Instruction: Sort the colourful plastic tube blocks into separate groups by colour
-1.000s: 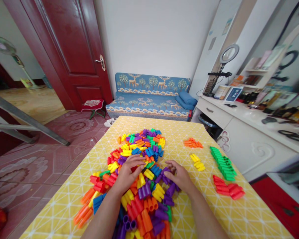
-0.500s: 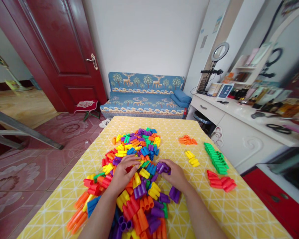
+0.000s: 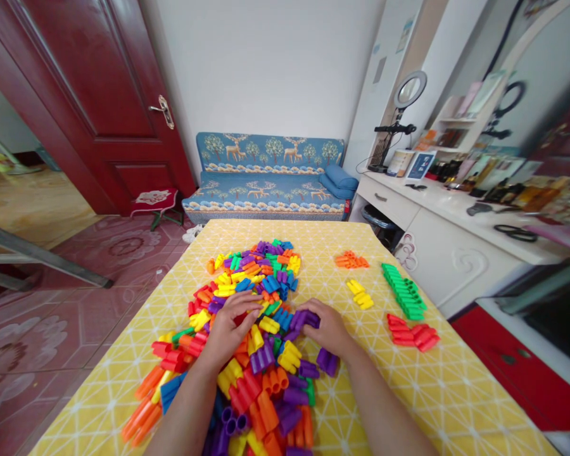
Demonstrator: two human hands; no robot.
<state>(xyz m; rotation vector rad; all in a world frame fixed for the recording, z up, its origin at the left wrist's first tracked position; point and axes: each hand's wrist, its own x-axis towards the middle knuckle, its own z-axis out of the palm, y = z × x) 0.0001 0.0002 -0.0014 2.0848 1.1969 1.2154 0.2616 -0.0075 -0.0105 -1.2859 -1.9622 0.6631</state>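
Note:
A large mixed pile of plastic tube-shaped building blocks (image 3: 251, 380) in red, orange, yellow, green, blue and purple covers the middle of the table. My left hand (image 3: 230, 326) rests over the pile, its thumb apart from the bent fingers, and no block shows in its grasp. At the pile's right side, my right hand (image 3: 330, 329) is closed on a purple block (image 3: 308, 318); its fingertips are partly hidden behind that block. Another purple block (image 3: 327, 361) lies just below the right hand, on the tablecloth.
On the right of the yellow patterned table (image 3: 456, 392) lie separate groups of orange blocks (image 3: 351, 259), yellow blocks (image 3: 360, 294), green blocks (image 3: 403, 291) and red blocks (image 3: 412, 332). A blue sofa (image 3: 266, 183) stands beyond, and a white dresser (image 3: 432, 234) at right.
The whole view has shifted slightly left. My right hand still grips the purple block, which now sits close against the pile's edge. My left hand has hardly moved.

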